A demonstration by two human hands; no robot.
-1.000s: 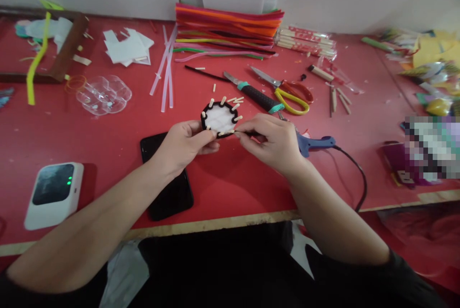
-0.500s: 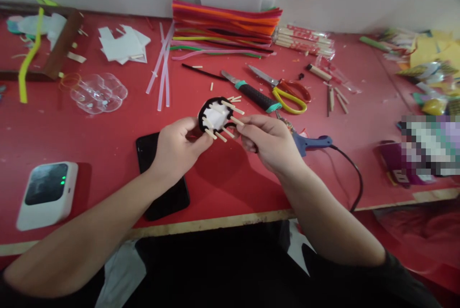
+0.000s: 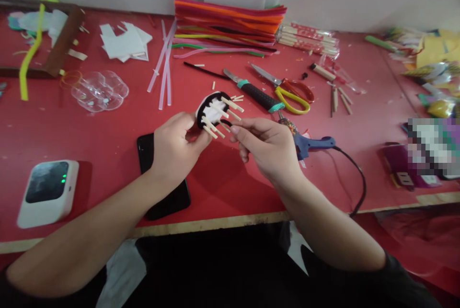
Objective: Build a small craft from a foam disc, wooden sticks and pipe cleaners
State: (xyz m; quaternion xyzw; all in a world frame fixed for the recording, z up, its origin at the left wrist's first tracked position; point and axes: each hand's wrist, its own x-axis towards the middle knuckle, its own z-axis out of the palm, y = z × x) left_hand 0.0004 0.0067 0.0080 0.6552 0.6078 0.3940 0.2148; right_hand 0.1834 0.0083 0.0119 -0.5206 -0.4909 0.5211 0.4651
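Observation:
My left hand (image 3: 176, 147) is closed on a small white disc (image 3: 212, 109) edged with a black pipe cleaner, held tilted above the red table (image 3: 108, 131). Several short wooden sticks poke out of the disc toward the right. My right hand (image 3: 268, 147) sits just right of it, fingers curled, thumb and forefinger pinching the loose black pipe cleaner end by the sticks. A few loose stick pieces (image 3: 237, 98) lie on the table behind the disc.
A black phone (image 3: 163, 198) lies under my left wrist. A blue glue gun (image 3: 312, 145) with its cord sits behind my right hand. Knife (image 3: 255, 92), scissors (image 3: 287, 90), pipe cleaner pile (image 3: 228, 28), clear plastic tray (image 3: 98, 90) and a white device (image 3: 46, 193) are around.
The disc was turned from lying flat to standing on edge, so its sticks now point right. My right hand slid slightly lower and its fingers loosened.

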